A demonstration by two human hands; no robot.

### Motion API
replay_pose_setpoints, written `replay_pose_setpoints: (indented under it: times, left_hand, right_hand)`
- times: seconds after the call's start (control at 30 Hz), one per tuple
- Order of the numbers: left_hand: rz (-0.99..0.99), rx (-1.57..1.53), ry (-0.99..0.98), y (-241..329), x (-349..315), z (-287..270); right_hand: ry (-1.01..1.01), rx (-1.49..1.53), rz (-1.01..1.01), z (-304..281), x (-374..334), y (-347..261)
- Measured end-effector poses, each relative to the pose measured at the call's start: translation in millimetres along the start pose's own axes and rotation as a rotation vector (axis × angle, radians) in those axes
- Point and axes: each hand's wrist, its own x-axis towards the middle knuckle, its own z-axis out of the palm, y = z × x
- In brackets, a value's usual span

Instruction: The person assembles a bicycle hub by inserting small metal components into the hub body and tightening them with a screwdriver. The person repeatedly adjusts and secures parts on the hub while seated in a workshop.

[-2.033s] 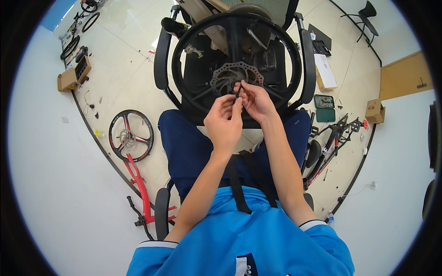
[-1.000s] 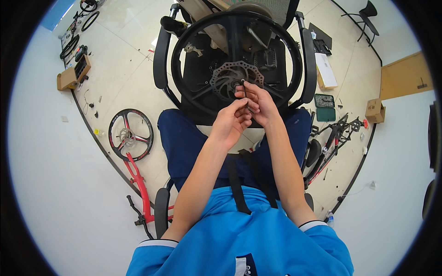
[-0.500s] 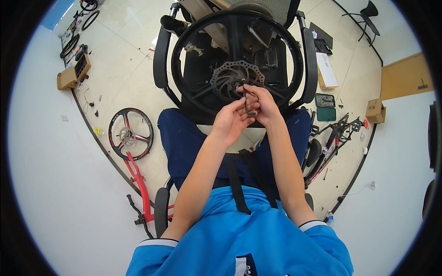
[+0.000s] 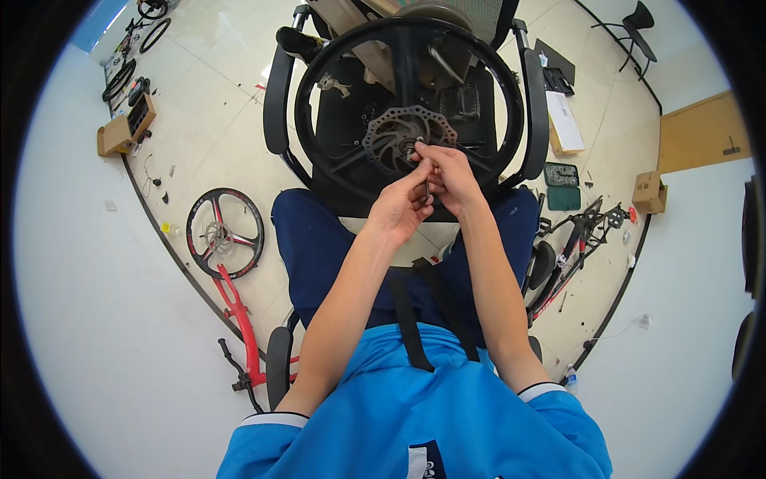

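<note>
A black three-spoke bicycle wheel (image 4: 304, 112) lies on the seat of an office chair before me, with a perforated brake disc (image 4: 383, 132) at its hub. Close to the hub, my right hand (image 4: 453, 176) is closed, thumb and forefinger pinched near a bolt by the disc's centre. My left hand (image 4: 399, 206) is closed just below it, the fingers of both meeting on a dark hex key (image 4: 426, 191). Most of the key is hidden by my fingers, and whether its tip touches the bolt cannot be seen.
Armrests (image 4: 278, 100) flank the wheel. Left on the floor are another wheel (image 4: 225, 231) and a red bicycle frame (image 4: 249, 335). To the right lie a dark bicycle frame (image 4: 570, 259), an opened green case (image 4: 563, 198) and a cardboard box (image 4: 649, 193).
My left hand's fingers have curled in from a loosely opened pose and now close around the hex key. The key's lower bend is now covered. The wheel stays in place.
</note>
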Motion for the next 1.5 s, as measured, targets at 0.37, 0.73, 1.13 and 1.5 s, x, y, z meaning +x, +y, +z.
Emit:
replay_pose_setpoints:
  times: [0.37,0.73,1.13,1.5]
  left_hand:
    - [0.012,-0.092,-0.110,10.1,-4.0,0.0]
    - [-0.017,-0.093,-0.165,15.4,-9.0,4.0]
    - [-0.037,-0.056,-0.107,15.9,1.0,-1.9]
    - [0.007,-0.051,-0.062,13.6,-4.6,13.5]
  right_hand:
    - [-0.050,0.150,0.063,1.0,-0.6,-0.3]
    - [-0.022,0.100,0.096,0.4,-3.8,-4.2]
    - [0.054,0.006,0.021,7.5,-3.7,-5.2]
    - [-0.014,0.069,0.053,3.2,-3.8,-7.8]
